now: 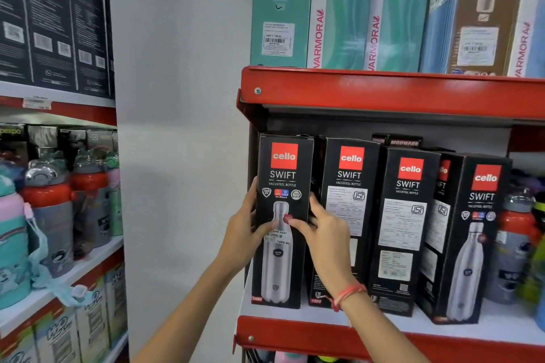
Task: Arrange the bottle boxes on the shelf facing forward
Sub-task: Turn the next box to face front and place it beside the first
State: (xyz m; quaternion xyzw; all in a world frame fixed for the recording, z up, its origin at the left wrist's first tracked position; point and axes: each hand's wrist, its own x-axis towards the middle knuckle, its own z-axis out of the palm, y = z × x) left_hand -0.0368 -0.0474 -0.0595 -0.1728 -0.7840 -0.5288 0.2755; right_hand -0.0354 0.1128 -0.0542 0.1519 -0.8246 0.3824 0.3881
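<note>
Both hands clasp 1 tall matte-black cardboard bottle box [282,215], left hand [246,230] at 9 o'clock, right hand [326,233] at 3 o'clock. Its glossy steel-bottle picture faces forward on the white red-edged metal shelf [383,333].

Cello boxes [283,215]: five on the red shelf [383,336]
Front-facing: two
Back panel showing: two; the fifth is mostly hidden
Modware box [398,142]: one, behind
Hands: two, left [246,234] and right [326,231]
Wristband [348,295]: one

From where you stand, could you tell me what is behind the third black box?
A black Modware box peeks above the third black box; the rest is covered.
</note>
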